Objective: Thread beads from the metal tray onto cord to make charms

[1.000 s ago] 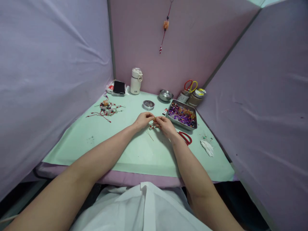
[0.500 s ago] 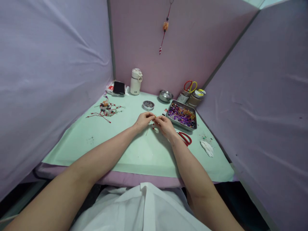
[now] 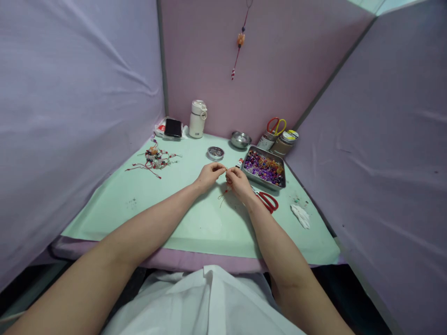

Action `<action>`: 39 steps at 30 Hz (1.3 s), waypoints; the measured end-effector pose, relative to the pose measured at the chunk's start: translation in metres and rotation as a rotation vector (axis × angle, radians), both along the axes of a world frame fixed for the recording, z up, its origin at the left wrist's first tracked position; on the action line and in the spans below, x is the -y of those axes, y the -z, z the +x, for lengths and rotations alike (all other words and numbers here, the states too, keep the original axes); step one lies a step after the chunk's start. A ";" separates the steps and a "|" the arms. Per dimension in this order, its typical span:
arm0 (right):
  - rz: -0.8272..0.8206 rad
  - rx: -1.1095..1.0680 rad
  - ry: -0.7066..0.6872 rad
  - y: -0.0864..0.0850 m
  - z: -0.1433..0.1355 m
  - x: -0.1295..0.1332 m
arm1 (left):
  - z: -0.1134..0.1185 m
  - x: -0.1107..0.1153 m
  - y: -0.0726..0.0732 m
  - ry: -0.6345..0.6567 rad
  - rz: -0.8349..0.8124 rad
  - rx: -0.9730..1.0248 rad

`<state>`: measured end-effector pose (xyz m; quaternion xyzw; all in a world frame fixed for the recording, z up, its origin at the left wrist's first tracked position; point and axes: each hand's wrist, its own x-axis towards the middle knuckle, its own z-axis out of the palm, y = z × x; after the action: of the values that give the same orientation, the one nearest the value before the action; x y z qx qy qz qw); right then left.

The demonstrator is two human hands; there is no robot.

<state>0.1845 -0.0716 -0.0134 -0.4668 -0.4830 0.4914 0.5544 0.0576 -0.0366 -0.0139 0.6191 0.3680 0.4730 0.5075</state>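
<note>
Near the middle of the pale green table, my left hand [image 3: 209,175] is closed, thumb and fingertips pinched on a thin cord end too small to make out well. Just right of it, my right hand [image 3: 238,181] is also closed, its fingers pinched on the cord. A thin looped cord [image 3: 222,195] with small red beads hangs below the right fingers over the table. Red-handled scissors [image 3: 268,201] lie beside the right wrist, partly hidden by it. A round dish of small beads [image 3: 215,153] stands beyond the left hand.
A metal tray [image 3: 264,183] of purple and orange beads, a steel bowl [image 3: 240,139] and jars [image 3: 284,142] stand back right. Beaded strings [image 3: 157,158], a phone [image 3: 173,128] and a white bottle [image 3: 197,119] are back left. White cloth [image 3: 300,216] lies right.
The fingertips of my two hands have drawn slightly apart. The hanging cord has shifted right and down below my right hand, and more of the scissors shows.
</note>
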 end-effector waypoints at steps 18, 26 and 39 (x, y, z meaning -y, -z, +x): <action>-0.013 0.097 0.156 -0.003 0.006 -0.001 | -0.001 -0.002 0.002 -0.022 0.051 0.029; -0.049 -0.043 0.072 -0.006 0.003 -0.001 | -0.003 -0.002 -0.002 -0.058 -0.026 0.052; -0.065 0.003 0.087 -0.005 0.003 -0.003 | -0.005 -0.005 -0.005 -0.178 -0.129 0.126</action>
<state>0.1880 -0.0690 -0.0080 -0.5057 -0.4469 0.4816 0.5591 0.0530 -0.0311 -0.0091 0.5190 0.4185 0.5293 0.5246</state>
